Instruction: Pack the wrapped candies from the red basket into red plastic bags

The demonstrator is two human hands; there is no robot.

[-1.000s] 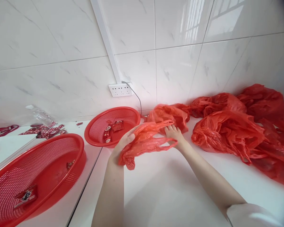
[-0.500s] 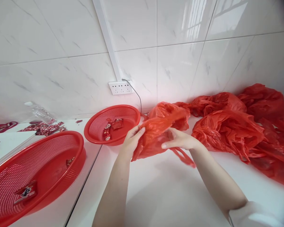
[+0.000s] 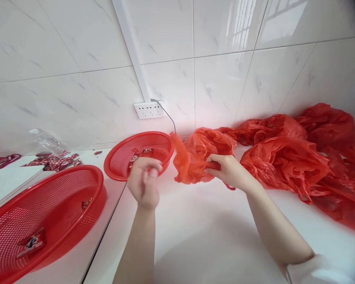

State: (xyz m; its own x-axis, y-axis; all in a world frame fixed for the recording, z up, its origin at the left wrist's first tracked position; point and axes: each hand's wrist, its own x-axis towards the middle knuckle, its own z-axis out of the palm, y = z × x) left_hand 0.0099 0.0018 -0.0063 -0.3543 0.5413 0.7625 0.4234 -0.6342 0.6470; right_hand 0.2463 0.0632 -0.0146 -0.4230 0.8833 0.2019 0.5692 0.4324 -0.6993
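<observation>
- Nearest the camera, a white sleeve [image 3: 316,270] covered the right forearm above the white counter [image 3: 213,240].
- On the near left sat a large red basket [image 3: 47,205] with a red packet [image 3: 32,241] lying on its mesh floor.
- The left hand [image 3: 144,182] hovered over the counter's left edge, in front of the small red basket [image 3: 121,157]. It was blurred and its fingers were curled inward. A speck of red showed at the fingertips, but whether it held anything could not be told.
- The right hand [image 3: 229,170] was closed tight on the red plastic bag [image 3: 195,156], pinching a gathered fold between thumb and fingers.
- The bag bulged out to the left of and above that grip, held clear of the counter, and a loop of handle hung beneath the hand. It was well apart from the left hand.
- The bag hung just right of the small red basket, which held a few packets.
- To the right, a pile of red bags [image 3: 286,161] lay against the wall.
- Far left, loose red wrappers [image 3: 53,161] lay beside a clear bottle [image 3: 47,140].
- On the tiled wall [image 3: 225,79] behind, a white socket [image 3: 149,110] had a cable [image 3: 169,117] plugged in.
</observation>
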